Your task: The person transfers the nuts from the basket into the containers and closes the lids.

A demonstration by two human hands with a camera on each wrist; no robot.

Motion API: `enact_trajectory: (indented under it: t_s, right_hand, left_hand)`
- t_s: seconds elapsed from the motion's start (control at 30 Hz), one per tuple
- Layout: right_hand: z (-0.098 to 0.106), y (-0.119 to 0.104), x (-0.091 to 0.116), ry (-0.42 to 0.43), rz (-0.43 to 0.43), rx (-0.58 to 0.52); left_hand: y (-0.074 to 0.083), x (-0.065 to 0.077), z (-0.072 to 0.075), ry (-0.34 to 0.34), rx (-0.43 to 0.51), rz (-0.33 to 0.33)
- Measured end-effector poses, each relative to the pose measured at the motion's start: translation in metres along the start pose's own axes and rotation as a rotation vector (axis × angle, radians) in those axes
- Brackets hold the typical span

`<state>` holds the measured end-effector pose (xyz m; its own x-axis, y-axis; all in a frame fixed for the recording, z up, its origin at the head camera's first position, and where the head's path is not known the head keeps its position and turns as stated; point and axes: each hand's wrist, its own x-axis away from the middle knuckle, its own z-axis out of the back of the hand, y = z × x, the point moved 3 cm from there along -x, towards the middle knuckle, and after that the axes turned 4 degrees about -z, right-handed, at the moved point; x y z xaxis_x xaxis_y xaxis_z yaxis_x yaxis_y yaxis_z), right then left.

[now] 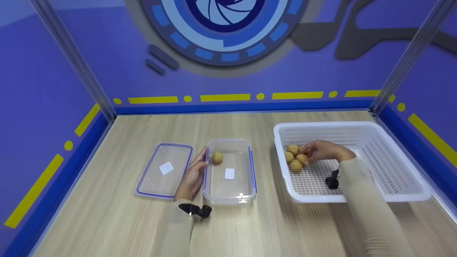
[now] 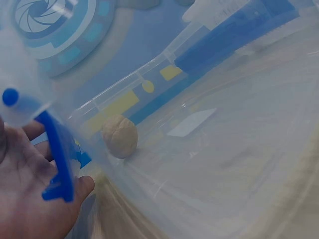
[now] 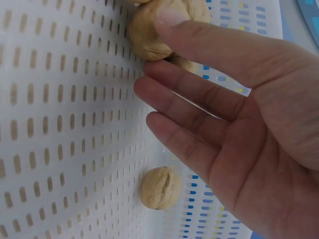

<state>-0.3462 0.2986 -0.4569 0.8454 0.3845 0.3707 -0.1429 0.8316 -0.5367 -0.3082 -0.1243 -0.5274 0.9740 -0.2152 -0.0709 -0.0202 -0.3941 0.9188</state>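
In the head view, my right hand point(image 1: 323, 150) reaches into a white perforated basket point(image 1: 403, 197), thumb and fingers around a walnut point(image 1: 301, 159). The right wrist view shows my thumb over that walnut point(image 3: 147, 37); the index finger is mostly hidden. Several walnuts point(image 1: 295, 166) cluster at the basket's left side, and a separate walnut point(image 3: 161, 187) lies on its floor. My left hand point(image 1: 192, 178) rests with extended fingers along the left outer side of a clear plastic container point(image 1: 230, 198). One walnut point(image 1: 217, 157) sits inside the container near its upper left corner.
A clear lid point(image 1: 157, 184) with a blue seal lies left of the container. White square labels mark both lid and container. Blue-purple panels point(image 1: 228, 84) enclose the wooden tabletop point(image 1: 250, 228) at the back and sides. A blue latch point(image 2: 60, 154) hangs beside my left palm.
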Motion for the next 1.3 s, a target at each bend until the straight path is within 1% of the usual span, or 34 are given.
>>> enact_trajectory:
  t_s: [0.2, 0.37, 0.6, 0.87, 1.07, 1.3]
  right_hand:
    - [-0.0027, 0.0014, -0.0009, -0.009, -0.058, 0.004]
    - [-0.0032, -0.0005, -0.0007, -0.009, -0.080, 0.003]
    - [-0.0043, 0.0002, -0.0038, -0.007, -0.077, 0.016]
    - [-0.0052, 0.0017, -0.0041, -0.013, -0.112, 0.000]
    - [-0.0056, 0.0026, -0.0041, -0.016, -0.133, -0.025]
    - [-0.0040, 0.0011, -0.0022, -0.021, -0.115, -0.010]
  left_hand:
    - [-0.0003, -0.0009, 0.0000, 0.008, -0.011, -0.003]
    - [0.0003, -0.0005, -0.0002, 0.009, -0.021, -0.006]
    - [0.0004, -0.0007, 0.0003, -0.007, -0.003, 0.006]
    - [0.0004, 0.0002, -0.0009, 0.004, -0.007, 0.013]
    - [0.0007, -0.0003, -0.0006, -0.003, -0.011, 0.004]
    - [0.0001, -0.0007, -0.0004, 0.000, -0.004, 0.005]
